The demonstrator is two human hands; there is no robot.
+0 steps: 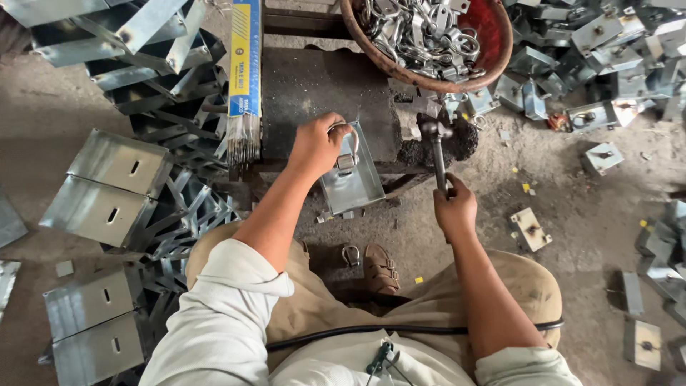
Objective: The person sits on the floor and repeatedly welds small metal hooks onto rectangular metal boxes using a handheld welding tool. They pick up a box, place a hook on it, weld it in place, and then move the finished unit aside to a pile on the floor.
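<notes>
Closest to me, my right hand point(455, 207) grips a heavy hammer point(437, 146) low on its handle, while my left hand point(318, 145) clamps the stiff metal loop point(348, 136) onto the slick plate point(352, 175) beneath it.

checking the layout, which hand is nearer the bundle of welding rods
Left. The left hand holds a metal loop on the tray just right of the welding rods; the right hand, gripping the hammer, is farther right.
</notes>
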